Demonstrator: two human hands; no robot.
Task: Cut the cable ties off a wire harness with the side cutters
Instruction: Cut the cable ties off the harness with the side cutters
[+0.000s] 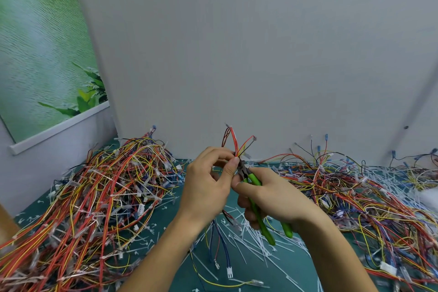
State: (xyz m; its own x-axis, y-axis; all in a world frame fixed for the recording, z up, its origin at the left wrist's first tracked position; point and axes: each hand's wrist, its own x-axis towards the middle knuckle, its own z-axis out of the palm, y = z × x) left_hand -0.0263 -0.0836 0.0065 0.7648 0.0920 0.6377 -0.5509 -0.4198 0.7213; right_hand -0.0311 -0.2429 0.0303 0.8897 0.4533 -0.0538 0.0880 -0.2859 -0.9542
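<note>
- Wire harness (237, 143): I'm holding it up off the table, a little below the middle of my view. Its red, orange and yellow leads fan up toward 12 o'clock above my fingers. More leads hang out under my hands toward 6 o'clock, and one ends in a white connector (229, 272).
- My left hand (208, 187) has its thumb and fingers curled in, pinching the bundle right where the leads spread.
- My right hand (272, 197) sits at 3 o'clock from the left one, touching it, and is wrapped around the green handles of the side cutters (254, 179).
- The cutters' dark head points toward 11 o'clock and sits against the bundle just beside my left thumb. The handle ends stick out below my right hand toward 5 o'clock, slightly apart. The head is small and partly covered, so I cannot tell whether the blades are on a tie.
- Loose white cable ties (248, 239) lie scattered on the table under my hands at 6 o'clock.
- A big heap of harnesses (94, 197), mostly red and yellow, fills the table at 9 o'clock from my hands.
- A second tangle (355, 197), with more blue in it, spreads out at 3 o'clock.
- The table (296, 265) has a dark green surface.
- A plain grey wall (237, 54) stands at 12 o'clock, and a poster with green leaves (35, 54) hangs at 10 o'clock.
</note>
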